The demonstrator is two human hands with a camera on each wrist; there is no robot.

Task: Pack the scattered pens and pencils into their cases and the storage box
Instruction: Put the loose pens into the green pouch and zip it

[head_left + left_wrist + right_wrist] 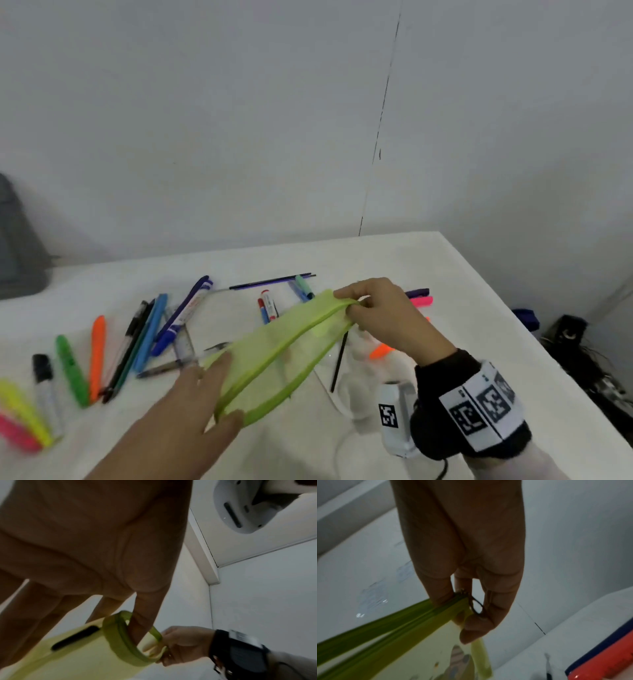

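A light-green mesh pencil case (pixel 274 349) hangs stretched between my two hands above the white table (pixel 428 260). My right hand (pixel 349 305) pinches its far end at the zipper, and the right wrist view shows the zipper ring (pixel 476 607) by my fingers. My left hand (pixel 226 390) holds the near end, thumb inside the opening (pixel 135 635) and fingers along the outside. The zip stands open along the top. Scattered pens lie beneath: an orange highlighter (pixel 97 356), a green highlighter (pixel 72 370), blue pens (pixel 150 332), red and blue markers (pixel 269 305).
More pens lie at the table's left front (pixel 20 407) and behind my right hand (pixel 419 298); a black pencil (pixel 339 363) sits under the case. A grey object (pixel 17 240) stands back left. The table's right edge drops to dark clutter (pixel 582 359) on the floor.
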